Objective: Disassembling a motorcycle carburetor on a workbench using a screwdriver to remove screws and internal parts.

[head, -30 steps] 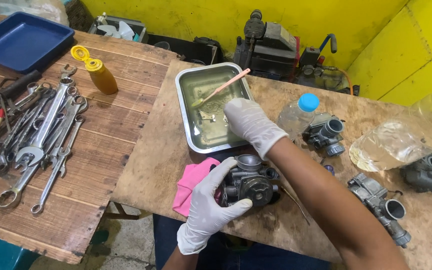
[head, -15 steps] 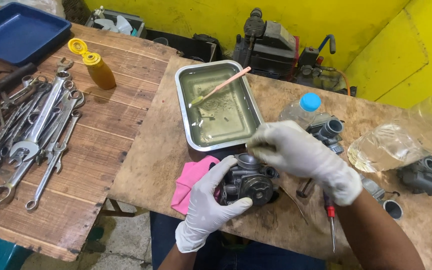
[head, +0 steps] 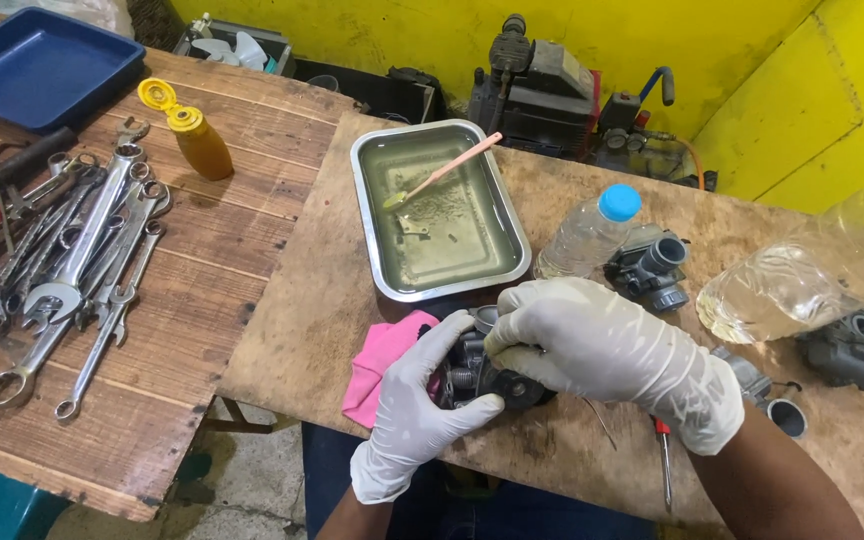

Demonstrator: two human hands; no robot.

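While both gloved hands close on it, the dark carburettor [head: 487, 375] sits at the near edge of the plywood surface [head: 302, 310], just in front of the metal tray [head: 377, 270]. Left hand [head: 414, 410]: grip wrapped around the carburettor's left side and underside, fingers curled onto the body. Right hand [head: 592, 345]: laid over the top and right side, grip narrow, fingertips pressed onto the upper part; whether anything small is pinched there cannot be told. A pink cloth [head: 380, 362] lies partly beneath the carburettor and the left hand. The tray holds a shallow clear liquid, a few small parts and a pink-handled brush [head: 442, 170] leaning on its rim. To the right lie a clear bottle with a blue cap [head: 592, 232], a second carburettor [head: 650, 268], and a red-handled screwdriver [head: 664, 462] close to the right wrist. Spanners [head: 72, 260] and an amber squeeze bottle [head: 200, 145] rest on the slatted bench to the left.
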